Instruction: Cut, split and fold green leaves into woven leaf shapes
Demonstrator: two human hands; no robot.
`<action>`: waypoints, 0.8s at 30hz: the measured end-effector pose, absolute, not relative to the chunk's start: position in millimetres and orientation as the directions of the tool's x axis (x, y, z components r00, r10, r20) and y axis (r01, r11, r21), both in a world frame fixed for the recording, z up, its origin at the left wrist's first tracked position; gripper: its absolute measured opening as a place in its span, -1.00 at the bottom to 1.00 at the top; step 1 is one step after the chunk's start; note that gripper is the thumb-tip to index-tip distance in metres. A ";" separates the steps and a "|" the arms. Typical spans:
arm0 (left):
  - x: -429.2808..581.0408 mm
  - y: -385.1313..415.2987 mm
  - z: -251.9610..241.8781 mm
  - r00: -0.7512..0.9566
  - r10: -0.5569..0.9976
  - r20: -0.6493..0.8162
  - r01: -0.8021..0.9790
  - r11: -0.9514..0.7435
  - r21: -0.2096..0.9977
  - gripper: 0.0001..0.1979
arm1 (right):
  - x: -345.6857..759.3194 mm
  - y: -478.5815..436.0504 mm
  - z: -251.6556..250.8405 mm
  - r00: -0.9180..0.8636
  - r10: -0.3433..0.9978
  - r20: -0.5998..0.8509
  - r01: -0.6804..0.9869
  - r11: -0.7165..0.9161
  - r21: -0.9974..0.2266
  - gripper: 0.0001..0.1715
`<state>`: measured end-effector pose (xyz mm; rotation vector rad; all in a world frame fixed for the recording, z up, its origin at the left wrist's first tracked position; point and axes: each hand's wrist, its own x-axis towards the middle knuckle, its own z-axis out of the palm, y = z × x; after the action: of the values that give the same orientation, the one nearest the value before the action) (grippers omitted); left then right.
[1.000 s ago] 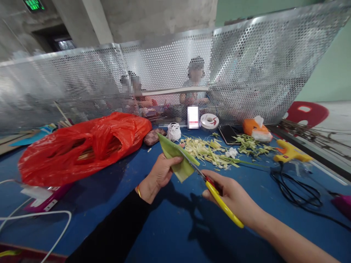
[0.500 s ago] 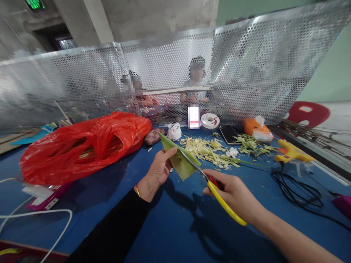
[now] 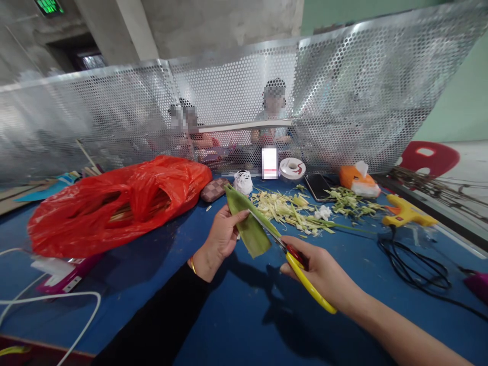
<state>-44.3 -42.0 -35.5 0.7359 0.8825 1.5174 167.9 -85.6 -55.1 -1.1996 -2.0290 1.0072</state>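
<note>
Between thumb and fingers, my left hand [image 3: 220, 236] pinches a flat green leaf piece [image 3: 253, 235], tilted above the table. My right hand [image 3: 318, 264] grips scissors [image 3: 310, 284] with yellow handles, a red part showing near the pivot. The scissor blades lie along the leaf's right side, and a narrow strip of leaf stands on the far side of them. The blade tips reach close to my left thumb. Behind the leaf a heap of pale green and yellow leaf scraps [image 3: 284, 208] lies on the blue table [image 3: 236, 325].
A red plastic bag [image 3: 125, 203] fills the left side. White cord [image 3: 243, 182], a checkered pouch [image 3: 214, 190], a tape roll [image 3: 292, 168], a phone [image 3: 317, 187] and tissues [image 3: 358, 181] line the back. A yellow glue gun [image 3: 407, 211] with black cable lies right. People sit behind a perforated metal screen [image 3: 232, 86].
The leaf has turned, its broad face now showing more. The scissors have shifted slightly left and down along it, and a strip now stands apart from the main piece.
</note>
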 end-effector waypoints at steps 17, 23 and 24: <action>-36.9 -44.5 -38.0 -0.139 0.990 -0.029 -0.561 -0.055 0.826 -0.63 | 165.5 -87.0 -50.6 -0.455 0.887 0.075 0.421 0.289 -0.860 -0.74; -32.5 -47.7 -40.2 -0.089 0.995 -0.050 -0.537 -0.006 0.844 -0.60 | 164.4 -87.6 -52.2 -0.456 0.890 0.021 0.492 0.271 -0.827 -0.71; -32.1 -48.0 -40.1 -0.089 0.995 -0.053 -0.540 -0.003 0.842 -0.61 | 164.2 -87.6 -53.1 -0.454 0.891 0.023 0.491 0.272 -0.828 -0.70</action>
<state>-32.1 -48.0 -40.1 0.7115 0.8584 1.4791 164.2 -87.6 -53.1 -1.2417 -2.0550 1.0712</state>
